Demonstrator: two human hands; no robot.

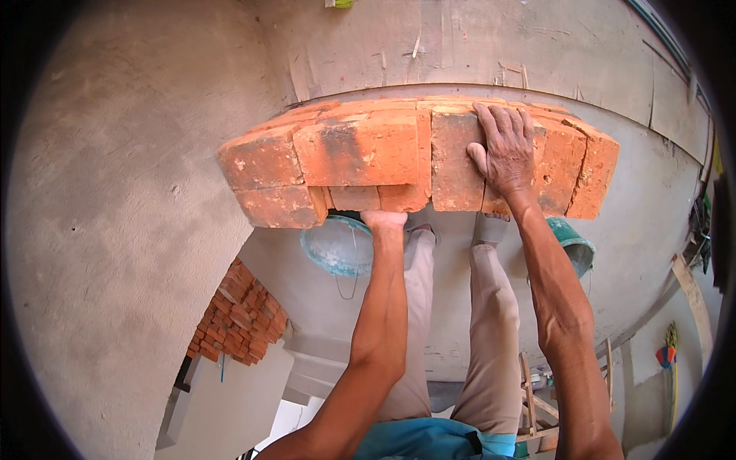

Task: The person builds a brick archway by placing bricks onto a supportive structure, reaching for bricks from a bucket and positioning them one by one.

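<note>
A long stack of orange bricks, some with dark scorch marks, spans the middle of the view. My left hand presses against the lower edge of the stack, below a recessed brick. Its fingers are hidden under the bricks. My right hand lies over the upright bricks on the right part of the stack, its fingers stretched toward the far edge and the thumb apart. A narrow gap splits the stack between the hands. At the right end, an upright brick leans slightly.
A plastered wall rises on the left. Beneath the stack are a pale teal basin and a green bucket, on either side of my legs. A brick pile lies lower left. A wooden frame stands lower right.
</note>
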